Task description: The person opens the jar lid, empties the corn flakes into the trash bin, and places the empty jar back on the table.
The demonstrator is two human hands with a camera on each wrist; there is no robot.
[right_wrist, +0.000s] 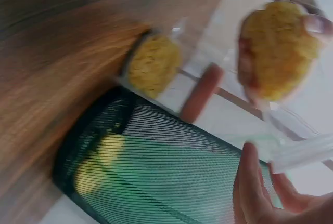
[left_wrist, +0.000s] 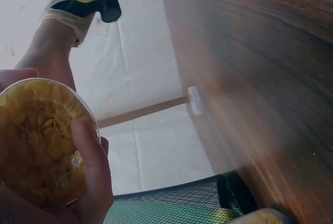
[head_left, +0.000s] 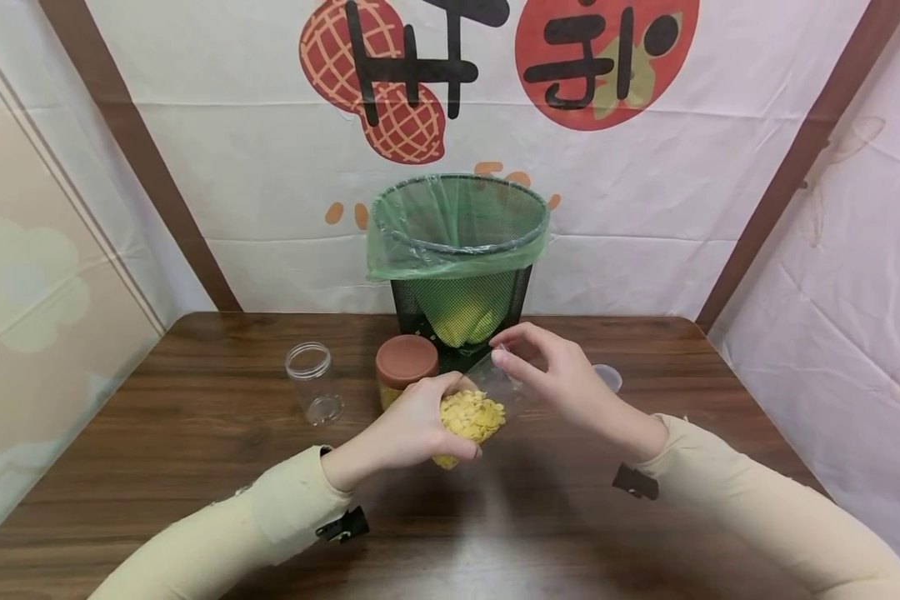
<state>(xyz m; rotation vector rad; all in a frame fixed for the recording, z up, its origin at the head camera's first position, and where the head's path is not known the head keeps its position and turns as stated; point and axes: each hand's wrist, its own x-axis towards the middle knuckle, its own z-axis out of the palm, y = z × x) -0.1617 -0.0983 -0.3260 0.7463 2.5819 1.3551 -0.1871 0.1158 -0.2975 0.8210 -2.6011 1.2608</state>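
My left hand point(head_left: 420, 421) grips a clear plastic jar point(left_wrist: 47, 146) partly filled with yellow flakes point(head_left: 472, 417). The jar tilts, its mouth end pointing up and to the right. At that end my right hand point(head_left: 562, 375) pinches with thumb and fingers. In the right wrist view a whitish, see-through edge point(right_wrist: 302, 154) lies between those fingers; I cannot tell whether it is the rim or a lid. Just behind my left hand stands another jar with a brown lid point(head_left: 407, 360), holding yellow flakes point(right_wrist: 153, 65). A clear jar point(head_left: 315, 383) without a lid stands further left.
A black mesh bin point(head_left: 461, 287) with a green liner point(head_left: 390, 254) stands at the back of the wooden table point(head_left: 217, 467), with something yellow inside. To the right of my right hand lies a translucent lid point(head_left: 607, 377). Fabric walls point(head_left: 270, 208) surround the table on three sides.
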